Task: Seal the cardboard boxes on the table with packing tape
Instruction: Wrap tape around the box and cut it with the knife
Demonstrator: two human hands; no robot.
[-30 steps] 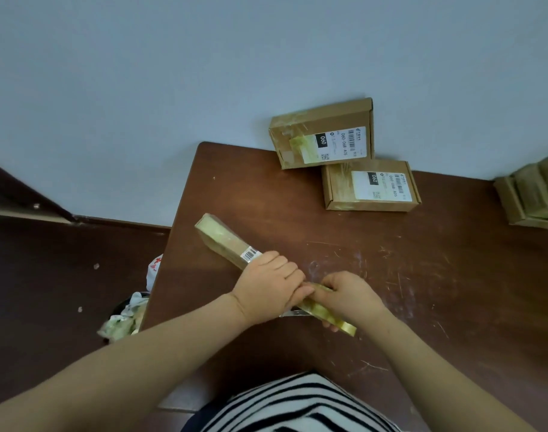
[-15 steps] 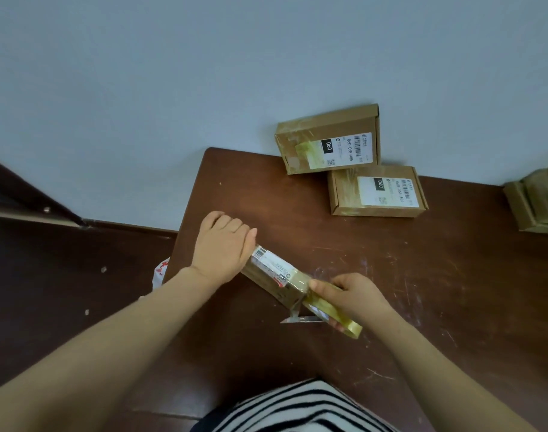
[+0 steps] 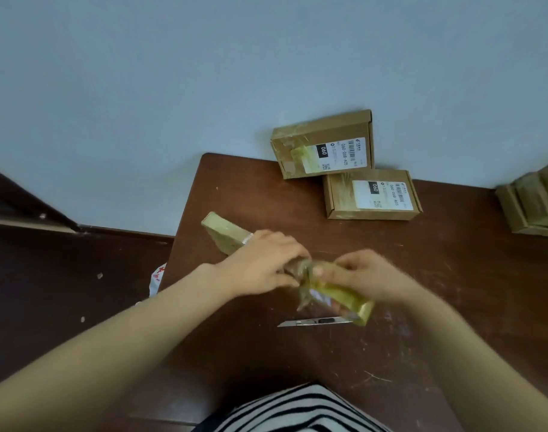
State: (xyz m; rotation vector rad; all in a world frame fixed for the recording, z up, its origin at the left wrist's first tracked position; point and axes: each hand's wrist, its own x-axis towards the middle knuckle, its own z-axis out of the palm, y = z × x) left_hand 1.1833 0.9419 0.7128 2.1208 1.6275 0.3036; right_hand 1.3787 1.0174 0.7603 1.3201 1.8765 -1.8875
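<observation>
A long, narrow cardboard box point(image 3: 224, 232) wrapped in yellowish tape lies slantwise on the brown table point(image 3: 453, 307). My left hand point(image 3: 263, 266) lies over its near end, fingers curled round it. My right hand point(image 3: 363, 275) grips the roll of packing tape point(image 3: 344, 299) just right of that end, lifted off the table and blurred. A short crinkled strip of tape runs from the roll to the box between my two hands. The near end of the box is hidden under my hands.
A utility knife point(image 3: 313, 322) lies on the table below the roll. Two labelled boxes stand at the back, one point(image 3: 322, 145) leaning on the wall, one point(image 3: 372, 194) flat. More cardboard point(image 3: 534, 204) sits at the right edge. A bag point(image 3: 157, 275) lies on the floor left of the table.
My left hand came back from the box's far end to its near end beside my right hand. The right hand lifted the tape roll, uncovering the knife.
</observation>
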